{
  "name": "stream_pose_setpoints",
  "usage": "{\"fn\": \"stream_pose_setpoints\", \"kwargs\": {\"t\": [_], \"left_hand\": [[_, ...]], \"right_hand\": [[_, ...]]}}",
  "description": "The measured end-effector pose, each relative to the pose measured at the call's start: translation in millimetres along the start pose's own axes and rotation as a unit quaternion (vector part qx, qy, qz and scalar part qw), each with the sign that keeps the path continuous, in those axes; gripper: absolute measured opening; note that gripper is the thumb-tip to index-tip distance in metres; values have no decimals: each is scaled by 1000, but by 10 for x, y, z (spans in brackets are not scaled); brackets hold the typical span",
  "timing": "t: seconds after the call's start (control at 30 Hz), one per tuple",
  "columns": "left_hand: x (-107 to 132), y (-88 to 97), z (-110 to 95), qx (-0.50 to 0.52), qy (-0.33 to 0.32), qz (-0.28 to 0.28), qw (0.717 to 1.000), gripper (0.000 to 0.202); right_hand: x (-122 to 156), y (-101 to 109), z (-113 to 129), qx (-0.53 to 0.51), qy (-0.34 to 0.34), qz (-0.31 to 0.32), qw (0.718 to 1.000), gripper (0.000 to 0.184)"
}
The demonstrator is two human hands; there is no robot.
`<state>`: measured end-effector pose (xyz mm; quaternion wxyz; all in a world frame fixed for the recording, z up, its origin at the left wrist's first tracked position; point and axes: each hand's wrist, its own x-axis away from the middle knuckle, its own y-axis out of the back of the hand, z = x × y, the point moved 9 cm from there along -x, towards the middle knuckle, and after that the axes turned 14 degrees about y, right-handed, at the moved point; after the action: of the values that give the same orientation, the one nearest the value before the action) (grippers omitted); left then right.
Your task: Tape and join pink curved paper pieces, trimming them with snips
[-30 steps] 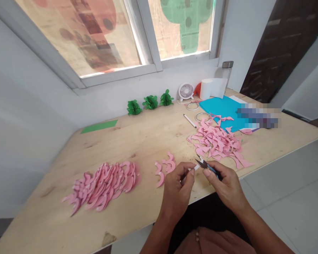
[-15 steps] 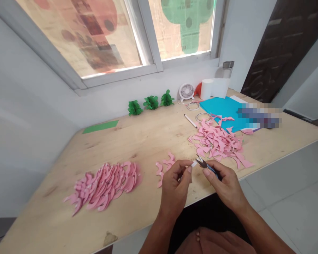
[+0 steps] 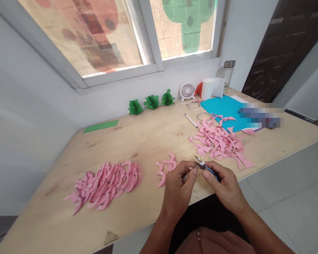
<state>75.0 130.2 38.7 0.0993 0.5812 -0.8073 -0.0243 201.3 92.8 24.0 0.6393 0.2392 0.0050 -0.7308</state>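
Note:
My right hand (image 3: 224,185) grips small dark snips (image 3: 201,164) with blue handles, blades pointing up and left. My left hand (image 3: 178,188) pinches a small pale paper piece right at the blade tips; the piece is mostly hidden by my fingers. Both hands hover over the near edge of the wooden table (image 3: 148,141). A few pink curved cut-outs (image 3: 166,167) lie just left of my left hand. A large pile of pink curved pieces (image 3: 106,183) lies further left. A heap of pink paper scraps (image 3: 219,143) lies beyond my right hand.
At the back stand three green paper trees (image 3: 151,102), a small white fan (image 3: 187,91), a white roll (image 3: 207,88) and a bottle (image 3: 228,72). Blue paper (image 3: 225,109), a pen (image 3: 190,120), wire rings (image 3: 202,116) and a green sheet (image 3: 100,126) lie on the table.
My left hand's thumb and finger have closed in on the snips' tips, covering the pale piece that showed before. The hands have shifted slightly.

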Motion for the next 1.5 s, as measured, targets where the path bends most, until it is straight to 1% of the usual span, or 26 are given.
{"fn": "stream_pose_setpoints", "kwargs": {"t": [0.27, 0.6, 0.87, 1.17, 1.37, 1.5], "left_hand": [[13, -5, 24, -9, 6, -2, 1000, 12], [12, -10, 25, -13, 9, 2, 1000, 13], [14, -1, 32, -17, 16, -4, 1000, 15], [37, 2, -3, -14, 22, -4, 1000, 14], [40, 26, 47, -22, 27, -7, 999, 14], [23, 119, 22, 0, 27, -35, 999, 15]], "right_hand": [[-1, -29, 23, -10, 6, 1, 1000, 26], [14, -14, 30, 0, 8, 1, 1000, 28], [12, 1, 64, 10, 31, -11, 999, 29], [28, 77, 159, 89, 69, -51, 992, 24], [34, 140, 196, 139, 96, -71, 983, 22], [23, 117, 182, 131, 92, -47, 986, 23]]}}
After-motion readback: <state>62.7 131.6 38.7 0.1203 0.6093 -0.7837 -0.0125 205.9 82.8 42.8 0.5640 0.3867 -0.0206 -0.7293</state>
